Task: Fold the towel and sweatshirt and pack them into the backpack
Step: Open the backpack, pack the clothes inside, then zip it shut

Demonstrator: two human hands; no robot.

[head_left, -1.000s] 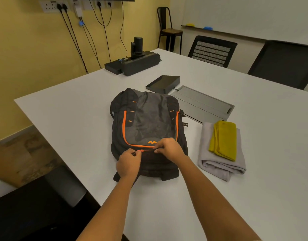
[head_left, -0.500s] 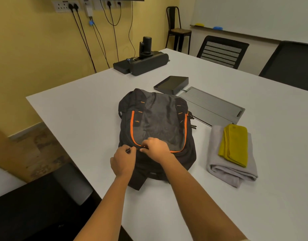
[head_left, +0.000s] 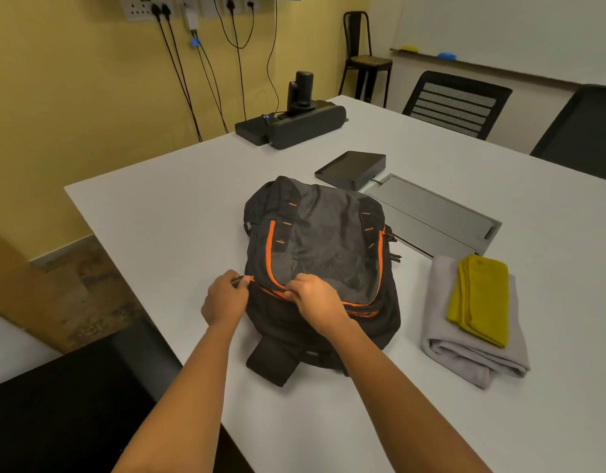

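Observation:
A black and grey backpack (head_left: 329, 247) with orange zip trim lies flat on the white table (head_left: 158, 206). My left hand (head_left: 224, 298) pinches the zip pull at the backpack's near left corner. My right hand (head_left: 315, 298) grips the fabric beside the orange zip line near the bag's front edge. To the right, a folded grey sweatshirt (head_left: 472, 353) lies on the table with a folded mustard-yellow towel (head_left: 479, 298) on top of it.
A grey flat panel (head_left: 431, 216) and a black box (head_left: 351, 169) sit behind the backpack. A black device with cables (head_left: 294, 124) stands at the table's far left end. Black chairs (head_left: 455, 104) line the far side. The table's edge runs close on my left.
My left hand has drawn the zip pull leftward along the bag's front edge to its left corner. My right hand has stayed holding the fabric near the zip. The camera shifted left.

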